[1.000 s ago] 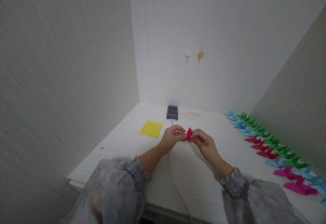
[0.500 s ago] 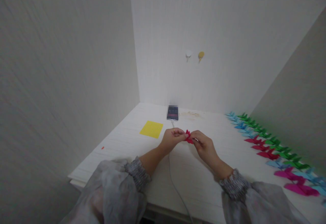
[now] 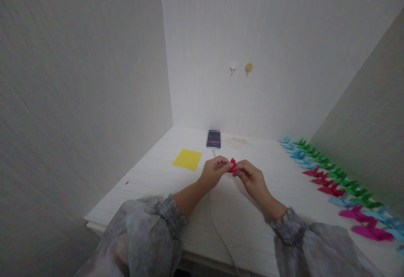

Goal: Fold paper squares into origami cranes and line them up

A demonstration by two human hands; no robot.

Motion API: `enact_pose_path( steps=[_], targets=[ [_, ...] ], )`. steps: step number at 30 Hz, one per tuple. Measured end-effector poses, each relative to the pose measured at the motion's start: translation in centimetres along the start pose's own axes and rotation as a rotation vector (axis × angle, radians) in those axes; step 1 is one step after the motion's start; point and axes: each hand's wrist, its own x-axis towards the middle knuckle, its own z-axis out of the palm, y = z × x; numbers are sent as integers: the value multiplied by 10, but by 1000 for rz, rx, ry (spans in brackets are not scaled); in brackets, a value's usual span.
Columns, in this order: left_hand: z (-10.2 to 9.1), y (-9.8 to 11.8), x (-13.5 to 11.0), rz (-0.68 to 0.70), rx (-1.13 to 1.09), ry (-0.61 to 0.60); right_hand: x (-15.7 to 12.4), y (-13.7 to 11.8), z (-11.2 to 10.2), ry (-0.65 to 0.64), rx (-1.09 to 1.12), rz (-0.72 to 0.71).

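Note:
A small red folded paper piece (image 3: 232, 165) is held above the white table between both hands. My left hand (image 3: 215, 171) pinches its left side between thumb and fingers; a ring shows on one finger. On the other side, my right hand (image 3: 251, 177) is closed on the paper's right edge. Pointed tips stick up from the paper, while its lower part is partly covered by fingers. To the left of my left hand lies a flat yellow paper square (image 3: 187, 159).
A phone (image 3: 213, 139) with a cable (image 3: 217, 230) stands near the back wall. Rows of folded paper cranes in green (image 3: 339, 174), blue, red (image 3: 331, 189) and magenta (image 3: 371, 230) line the right side. An orange scrap (image 3: 126, 183) lies left. Two hooks (image 3: 249, 67) are on the wall.
The red paper has turned slightly in my fingers, and its pointed tips now stand higher. My right fingers have shifted a little on it. Everything else stays in place.

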Motion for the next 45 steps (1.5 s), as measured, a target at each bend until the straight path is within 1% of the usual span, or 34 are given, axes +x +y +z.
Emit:
enact_pose_path(
  steps=[4, 7, 9, 14, 20, 24, 29, 33, 38, 42, 45],
  targets=[
    [0, -3, 1, 33, 24, 19, 0, 0, -1, 10, -7, -4],
    [1, -3, 2, 41, -17, 37, 1, 1, 0, 14, -2, -13],
    [1, -3, 2, 22, -49, 50, 1, 1, 0, 12, 4, -13],
    [2, -3, 2, -88, -91, 52, 0, 1, 1, 11, 19, -6],
    [3, -2, 3, -117, -115, 102, 0, 1, 2, 0, -2, -12],
    [3, -3, 3, -105, -99, 109, 0, 1, 2, 12, 7, -7],
    [2, -2, 1, -59, -51, 77, -1, 0, 3, -10, 11, 11],
    [1, 2, -1, -68, -29, 53, -1, -2, 4, -9, -5, 4],
    [2, 7, -1, -91, 10, 128, 0, -6, 4, -35, -36, 1],
    [2, 8, -1, -100, 2, 120, -1, -6, 5, -35, -53, 17],
    [2, 8, -1, -75, 11, 120, -1, -6, 6, -42, -42, 13]
  ],
)
